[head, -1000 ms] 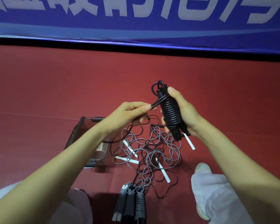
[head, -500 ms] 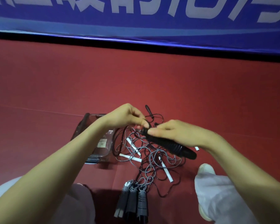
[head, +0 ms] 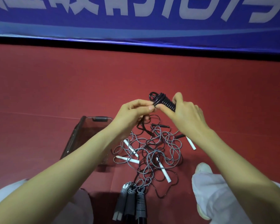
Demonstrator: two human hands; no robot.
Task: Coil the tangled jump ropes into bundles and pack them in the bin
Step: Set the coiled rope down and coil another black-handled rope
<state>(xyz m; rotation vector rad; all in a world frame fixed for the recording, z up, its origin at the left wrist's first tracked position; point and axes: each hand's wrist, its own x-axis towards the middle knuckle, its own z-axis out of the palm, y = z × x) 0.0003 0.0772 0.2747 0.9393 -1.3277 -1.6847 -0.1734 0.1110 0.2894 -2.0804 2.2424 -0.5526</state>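
The person holds a black rope bundle (head: 165, 102) up above the red floor (head: 55, 88), between both hands. The right hand (head: 187, 113) grips the bundle's wound body, fingers curled round it and the thumb raised on its far side. The left hand (head: 134, 110) meets it at the near end, thumb and forefinger pinched together on a strand of the same black rope; a loose length hangs down below that hand.

Beneath the hands lies the tangled pile (head: 153, 152) of grey and black ropes, with white handles (head: 163, 169) poking out of it (at least four can be counted). Just left of the pile sits the clear bin (head: 81, 135), partly hidden by the left forearm, so what it holds cannot be told. Nearer the person, three wound bundles (head: 131, 202) lie side by side on the floor, touching one another, their tops reaching the pile's edge. A white shoe (head: 203, 168) rests to the right of the pile. A blue banner (head: 136, 26) runs along the far edge of the floor.
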